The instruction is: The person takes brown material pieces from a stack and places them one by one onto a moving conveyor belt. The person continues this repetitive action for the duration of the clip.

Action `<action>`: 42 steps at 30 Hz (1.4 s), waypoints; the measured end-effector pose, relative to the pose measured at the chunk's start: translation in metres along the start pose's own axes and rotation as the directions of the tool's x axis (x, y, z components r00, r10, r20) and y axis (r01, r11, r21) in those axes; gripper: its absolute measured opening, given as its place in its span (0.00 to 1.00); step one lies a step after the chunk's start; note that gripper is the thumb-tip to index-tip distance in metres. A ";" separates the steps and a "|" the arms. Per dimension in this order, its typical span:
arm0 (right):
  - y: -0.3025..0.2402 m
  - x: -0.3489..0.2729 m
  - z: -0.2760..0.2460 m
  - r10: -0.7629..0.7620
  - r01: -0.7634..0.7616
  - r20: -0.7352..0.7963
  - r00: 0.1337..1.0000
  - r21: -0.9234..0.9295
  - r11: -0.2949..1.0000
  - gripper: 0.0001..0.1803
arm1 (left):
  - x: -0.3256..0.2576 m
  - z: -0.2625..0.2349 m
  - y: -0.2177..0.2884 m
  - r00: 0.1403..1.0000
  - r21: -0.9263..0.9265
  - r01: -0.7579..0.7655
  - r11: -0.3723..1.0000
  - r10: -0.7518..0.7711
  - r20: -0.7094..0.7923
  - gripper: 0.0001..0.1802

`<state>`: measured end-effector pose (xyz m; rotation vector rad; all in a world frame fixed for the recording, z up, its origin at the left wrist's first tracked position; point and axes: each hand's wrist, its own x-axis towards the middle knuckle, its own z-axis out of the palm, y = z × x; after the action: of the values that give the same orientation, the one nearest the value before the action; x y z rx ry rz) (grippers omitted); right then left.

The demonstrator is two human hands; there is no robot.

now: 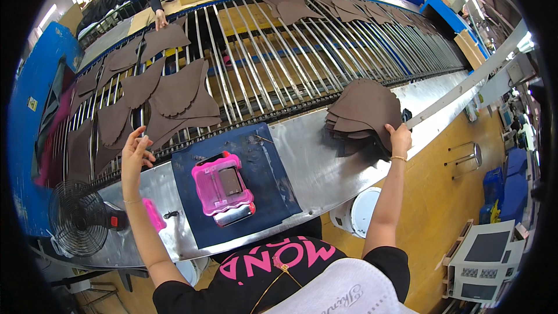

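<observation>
- Right hand [400, 138] is closed on the near edge of a stack of brown leather pieces [363, 110] sitting on the metal bench [317, 168], right by the roller conveyor [279, 64].
- Left hand [135, 150] is up and loosely open, fingers curled, at the conveyor's near rail beside a brown cut piece [174, 119]. Can't tell if it actually touches it.
- Pink tool [222, 189] lies on the dark blue mat [256, 192] between the arms.

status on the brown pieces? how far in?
Done: many brown cut pieces lie spread on the roller conveyor. In hand: left hand reaches the nearest piece; right hand grips the stack of brown pieces. Left: that thick stack.
</observation>
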<state>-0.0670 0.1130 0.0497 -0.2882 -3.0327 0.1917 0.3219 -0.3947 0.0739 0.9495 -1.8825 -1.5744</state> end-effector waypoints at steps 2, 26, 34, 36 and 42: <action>0.030 0.011 0.018 -0.221 0.229 -0.080 0.972 0.100 0.968 0.27 | -0.003 0.008 0.005 0.997 0.036 -0.009 0.999 0.006 0.076 0.23; -0.182 -0.195 -0.040 -0.964 0.375 -0.142 0.224 0.926 -0.049 0.17 | -0.077 0.002 0.063 0.932 0.124 -0.348 0.929 0.357 -0.065 0.13; -0.214 -0.259 -0.035 -0.930 0.518 -0.362 0.068 0.809 -0.278 0.06 | -0.144 -0.063 0.034 0.859 0.222 -0.246 0.943 0.318 -0.400 0.11; -0.215 -0.260 -0.027 -0.941 0.569 -0.338 0.028 0.780 -0.263 0.06 | -0.150 -0.066 0.029 0.863 0.234 -0.216 0.948 0.298 -0.409 0.11; -0.199 -0.243 -0.008 -0.915 0.656 -0.404 0.022 0.696 -0.291 0.07 | -0.143 -0.056 0.000 0.936 0.265 -0.124 0.956 0.201 -0.289 0.10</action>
<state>0.1352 -0.1271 0.0651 2.1045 -1.9886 1.4251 0.4543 -0.3188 0.0930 1.0453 -1.8944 -1.0414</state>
